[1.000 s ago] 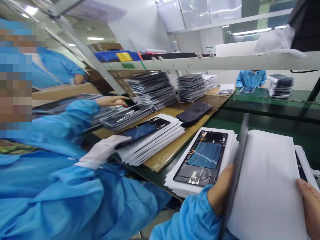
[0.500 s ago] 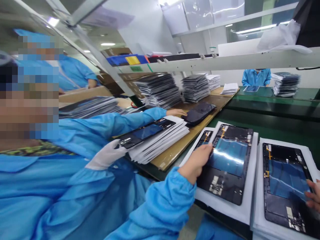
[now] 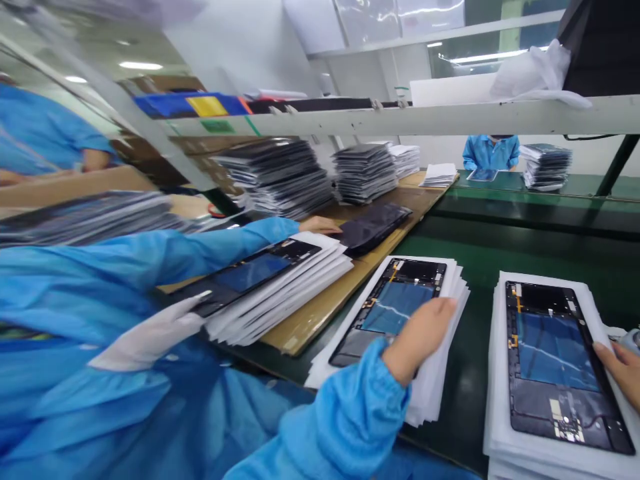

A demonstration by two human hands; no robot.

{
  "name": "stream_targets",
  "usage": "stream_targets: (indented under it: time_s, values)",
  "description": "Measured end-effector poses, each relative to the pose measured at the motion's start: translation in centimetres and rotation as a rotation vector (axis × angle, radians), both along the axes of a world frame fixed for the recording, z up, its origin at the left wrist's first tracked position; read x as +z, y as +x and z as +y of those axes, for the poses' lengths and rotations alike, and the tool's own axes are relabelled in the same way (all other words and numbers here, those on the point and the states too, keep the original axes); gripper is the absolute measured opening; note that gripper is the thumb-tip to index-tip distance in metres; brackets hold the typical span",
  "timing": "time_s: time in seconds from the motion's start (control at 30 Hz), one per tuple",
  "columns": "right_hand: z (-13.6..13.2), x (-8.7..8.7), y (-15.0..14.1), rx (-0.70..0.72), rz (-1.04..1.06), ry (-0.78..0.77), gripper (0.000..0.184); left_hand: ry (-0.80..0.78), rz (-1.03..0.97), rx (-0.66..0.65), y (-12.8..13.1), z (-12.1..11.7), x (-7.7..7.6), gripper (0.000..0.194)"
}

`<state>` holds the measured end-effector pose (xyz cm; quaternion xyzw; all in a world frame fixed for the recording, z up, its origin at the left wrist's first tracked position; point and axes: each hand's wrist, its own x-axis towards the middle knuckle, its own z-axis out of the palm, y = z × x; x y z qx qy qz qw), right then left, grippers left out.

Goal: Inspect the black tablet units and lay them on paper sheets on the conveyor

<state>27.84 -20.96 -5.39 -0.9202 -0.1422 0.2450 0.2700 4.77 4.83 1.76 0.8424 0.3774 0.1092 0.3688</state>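
Two stacks of white foam sheets stand before me, each topped by a black tablet back cover with a blue inner film and an orange flat cable. On the left stack (image 3: 435, 393) lies one tablet back cover (image 3: 383, 317); my left hand (image 3: 417, 337) reaches across its right side, fingers stretched out and thumb hidden. The right stack (image 3: 500, 427) carries the other tablet back cover (image 3: 555, 363). At its right edge is my right hand (image 3: 623, 370), partly out of view, fingertips apart and touching or very near the edge.
Left, a co-worker's gloved hand (image 3: 155, 333) touches a back cover (image 3: 250, 273) on another sheet stack; their bare hand (image 3: 320, 225) is near a black bag (image 3: 377, 227). Tall stacks (image 3: 280, 177) stand behind, under a white shelf beam (image 3: 310, 123). Another person (image 3: 493, 153) sits far back.
My left hand has let go of the tilted back cover and sheet, and moved to the right. One cover now shows on each stack. The view has swung right.
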Motion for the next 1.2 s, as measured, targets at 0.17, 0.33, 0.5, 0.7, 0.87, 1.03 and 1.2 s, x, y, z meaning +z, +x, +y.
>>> stream_targets:
  time_s: [0.17, 0.33, 0.5, 0.7, 0.87, 1.03, 1.2]
  values:
    - [1.2, 1.8, 0.0, 0.044, -0.046, -0.013, 0.045, -0.299, 0.133, -0.067, 4.5, -6.3, -3.2, 0.044]
    - [1.8, 3.3, -2.4, 0.045, -0.293, -0.103, 0.04, -0.173, 0.148, -0.086, 5.4, -7.2, -3.7, 0.034]
    - [2.2, 4.8, -4.7, 0.038, -0.466, -0.095, 0.038, -0.027, 0.197, -0.076, 4.7, -7.3, -2.5, 0.035]
    - [1.4, 4.3, -5.0, -0.017, -0.478, -0.045, 0.04, 0.01, 0.173, -0.083, 4.2, -8.1, -1.4, 0.031]
    - [1.8, 4.1, -5.3, -0.019, -0.488, -0.04, 0.033, 0.052, 0.175, -0.055, 4.4, -8.2, -1.6, 0.031]
    - [2.3, 6.1, -7.5, -0.12, -0.498, 0.047, 0.036, -0.148, -0.087, 0.115, 4.6, -8.3, -1.1, 0.033]
    - [2.0, 7.8, -10.0, -0.158, -0.421, 0.346, 0.042, -0.322, -0.361, 0.304, 4.9, -7.5, -1.1, 0.035]
